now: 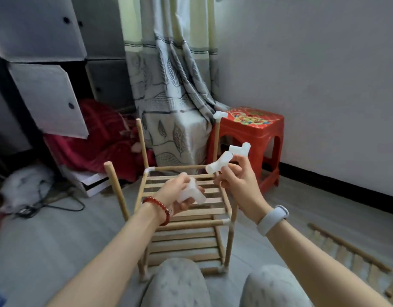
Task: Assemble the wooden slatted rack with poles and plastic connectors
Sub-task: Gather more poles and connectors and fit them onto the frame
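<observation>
Connectors pinched in right hand; one connector gripped by left hand; bare upright pole just left, nearer left hand.

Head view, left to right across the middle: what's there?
Black cable → bare front-left pole → left hand with a connector → right hand with two connectors → red stool → loose slat panel.

Pale matt wood on the rack, smooth white plastic connectors, a glossy red plastic stool, soft patterned cloth curtain, red beads
</observation>
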Motion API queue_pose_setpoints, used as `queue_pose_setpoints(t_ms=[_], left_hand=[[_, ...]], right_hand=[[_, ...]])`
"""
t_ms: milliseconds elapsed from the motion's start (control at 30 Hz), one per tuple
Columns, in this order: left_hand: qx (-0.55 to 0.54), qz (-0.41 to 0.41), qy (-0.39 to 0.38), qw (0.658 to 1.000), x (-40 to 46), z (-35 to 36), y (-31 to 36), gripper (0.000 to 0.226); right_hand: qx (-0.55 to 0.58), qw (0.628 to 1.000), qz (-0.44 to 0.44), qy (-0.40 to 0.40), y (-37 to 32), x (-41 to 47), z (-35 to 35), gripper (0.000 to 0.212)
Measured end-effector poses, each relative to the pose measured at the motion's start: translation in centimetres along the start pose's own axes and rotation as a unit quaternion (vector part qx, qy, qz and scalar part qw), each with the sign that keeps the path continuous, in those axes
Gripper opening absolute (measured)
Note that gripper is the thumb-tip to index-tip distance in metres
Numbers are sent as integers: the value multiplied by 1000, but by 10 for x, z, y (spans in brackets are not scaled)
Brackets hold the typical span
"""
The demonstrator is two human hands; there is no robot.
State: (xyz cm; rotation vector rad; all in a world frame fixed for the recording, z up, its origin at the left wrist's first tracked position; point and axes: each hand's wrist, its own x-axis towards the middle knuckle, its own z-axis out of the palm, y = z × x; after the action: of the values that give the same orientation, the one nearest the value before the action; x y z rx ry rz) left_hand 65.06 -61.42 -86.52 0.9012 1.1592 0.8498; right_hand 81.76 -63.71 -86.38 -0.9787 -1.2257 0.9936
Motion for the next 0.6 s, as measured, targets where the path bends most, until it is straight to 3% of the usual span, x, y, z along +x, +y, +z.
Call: queue_pose_setpoints(t_ms=[200, 333, 433, 500, 600], left_hand=[[102, 157, 230, 955, -26, -100, -2, 22], [145, 184, 369, 900, -29, -149, -7, 19], [245, 190, 359, 880, -20, -164, 0, 28], [315, 184, 334, 869, -13, -167, 5, 22], [332, 187, 332, 863, -6, -170, 6, 23]], right_hand=[[147, 977, 127, -82, 12, 23, 69, 25], [196, 955, 190, -116, 23, 33, 106, 16], [211, 947, 202, -133, 27, 37, 118, 9], [163, 955, 195, -155, 29, 39, 118, 16], [81, 968, 166, -170, 31, 43, 108, 18]])
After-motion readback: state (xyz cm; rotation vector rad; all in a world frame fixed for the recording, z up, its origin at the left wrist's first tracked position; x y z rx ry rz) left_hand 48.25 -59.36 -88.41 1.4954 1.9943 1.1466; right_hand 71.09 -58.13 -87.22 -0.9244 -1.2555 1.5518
